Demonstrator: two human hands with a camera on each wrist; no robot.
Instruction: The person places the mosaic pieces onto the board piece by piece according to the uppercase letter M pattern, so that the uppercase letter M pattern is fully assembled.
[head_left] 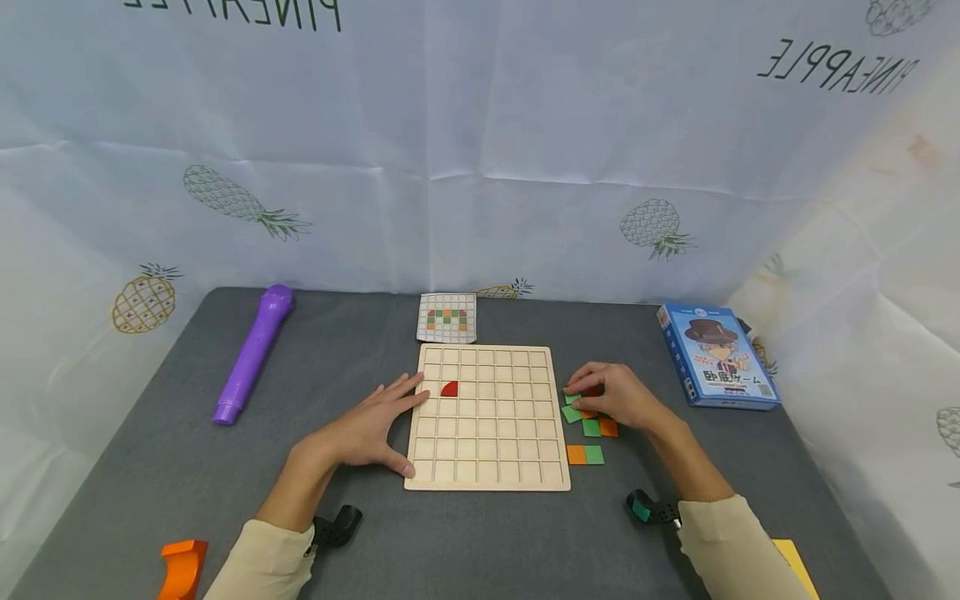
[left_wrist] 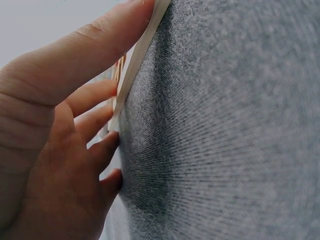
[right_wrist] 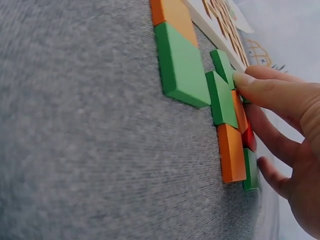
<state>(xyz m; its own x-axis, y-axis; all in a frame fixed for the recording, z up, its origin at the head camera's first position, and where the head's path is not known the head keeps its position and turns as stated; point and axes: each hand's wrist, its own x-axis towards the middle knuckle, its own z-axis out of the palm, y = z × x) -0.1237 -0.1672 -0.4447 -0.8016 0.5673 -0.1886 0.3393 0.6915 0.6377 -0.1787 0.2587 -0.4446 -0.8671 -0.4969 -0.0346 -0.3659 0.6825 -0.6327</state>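
A square wooden board with a carved grid lies in the middle of the table, a red quarter-round tile in one upper-left cell. Along the board's left edge rests my left hand, its fingers spread and its thumb at the near corner. In the left wrist view the thumb touches the board's pale edge. My right hand reaches over a cluster of small tiles to the right of the board. Its thumb touches a green tile, and other fingers are beside a red tile.
An orange tile and a green tile lie side by side near the board. A pattern card lies beyond it. A purple microphone-shaped thing is at left, a blue box at right, an orange piece at front left.
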